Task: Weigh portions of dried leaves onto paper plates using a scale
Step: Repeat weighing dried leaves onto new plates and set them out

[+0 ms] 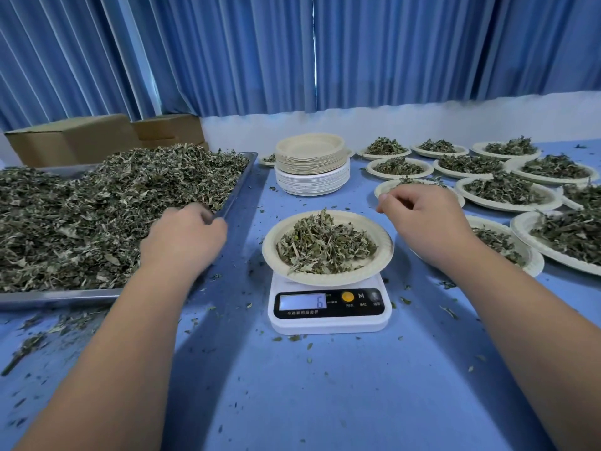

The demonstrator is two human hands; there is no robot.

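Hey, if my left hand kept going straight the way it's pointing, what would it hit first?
Most likely the right rim of the metal tray, just beyond the left hand, which sits at the edge of the dried leaves. Depth is hard to judge.

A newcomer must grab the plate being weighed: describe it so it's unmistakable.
On the blue table, find the white scale at the middle. The paper plate of leaves sits on it. Every other filled plate lies directly on the table.

Paper plate (385, 249) of dried leaves (325, 245) rests on white scale (328, 322).
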